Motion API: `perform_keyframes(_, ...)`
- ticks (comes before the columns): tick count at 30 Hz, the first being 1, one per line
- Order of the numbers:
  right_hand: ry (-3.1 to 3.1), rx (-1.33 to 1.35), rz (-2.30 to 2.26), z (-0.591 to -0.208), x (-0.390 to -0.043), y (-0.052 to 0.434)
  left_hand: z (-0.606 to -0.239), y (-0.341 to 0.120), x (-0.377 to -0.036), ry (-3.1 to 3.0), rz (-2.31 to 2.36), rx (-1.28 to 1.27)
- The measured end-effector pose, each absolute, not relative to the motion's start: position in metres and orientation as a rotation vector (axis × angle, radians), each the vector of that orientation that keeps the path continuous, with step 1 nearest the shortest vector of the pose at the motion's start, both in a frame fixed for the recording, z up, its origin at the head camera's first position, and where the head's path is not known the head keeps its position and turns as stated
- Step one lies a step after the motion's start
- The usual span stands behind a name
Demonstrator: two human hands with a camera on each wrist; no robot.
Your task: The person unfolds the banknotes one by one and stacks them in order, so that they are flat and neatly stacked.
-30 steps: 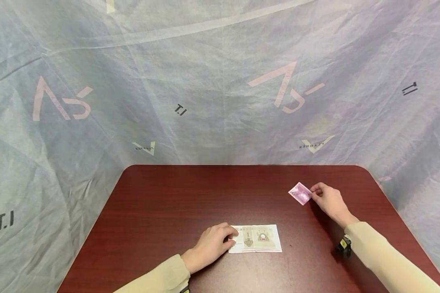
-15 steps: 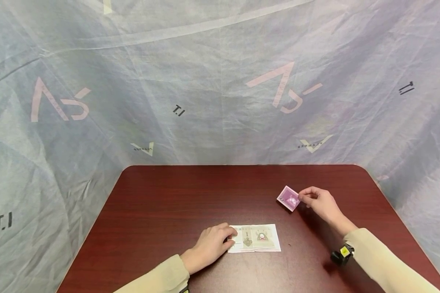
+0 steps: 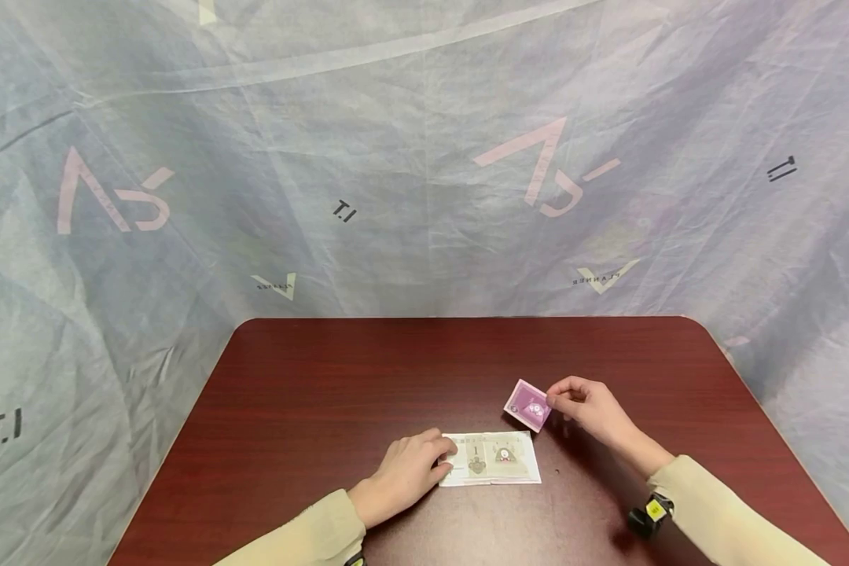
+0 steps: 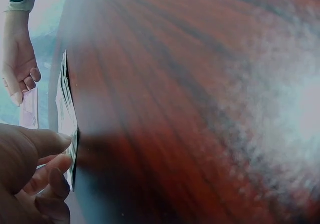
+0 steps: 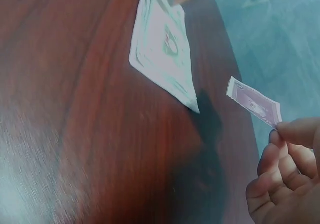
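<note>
A small stack of greenish banknotes (image 3: 494, 458) lies flat near the front of the dark red table (image 3: 339, 377). My left hand (image 3: 406, 472) rests on the stack's left end, fingers loosely curled on the notes (image 4: 67, 124). My right hand (image 3: 586, 405) pinches a small purple banknote (image 3: 527, 406) by its right edge and holds it in the air just above and right of the stack. The right wrist view shows the purple note (image 5: 254, 102) raised off the table beyond the stack (image 5: 164, 46).
A wrinkled pale blue cloth backdrop (image 3: 424, 157) with printed marks surrounds the table on three sides. The table's rounded back corners and side edges are in view. Both forearms wear beige sleeves (image 3: 722, 511).
My right hand has carried the purple note from the table's right side leftward and nearer, down to the stack's upper right corner. The left hand and stack stayed still.
</note>
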State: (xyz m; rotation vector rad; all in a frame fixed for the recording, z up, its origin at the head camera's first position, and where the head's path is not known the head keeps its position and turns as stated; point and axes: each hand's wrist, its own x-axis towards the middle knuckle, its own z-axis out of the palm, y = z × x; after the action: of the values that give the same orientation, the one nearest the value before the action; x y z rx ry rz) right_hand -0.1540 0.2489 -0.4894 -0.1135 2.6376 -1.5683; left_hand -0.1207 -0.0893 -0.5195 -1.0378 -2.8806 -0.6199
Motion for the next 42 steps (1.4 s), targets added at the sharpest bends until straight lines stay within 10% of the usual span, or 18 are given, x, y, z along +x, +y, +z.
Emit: perform_keyframes(42, 2.471, -0.374, -1.689, -0.475, -0.140, 0.192, -0.509, -0.054, -0.140, -2.654, -1.613, -0.553)
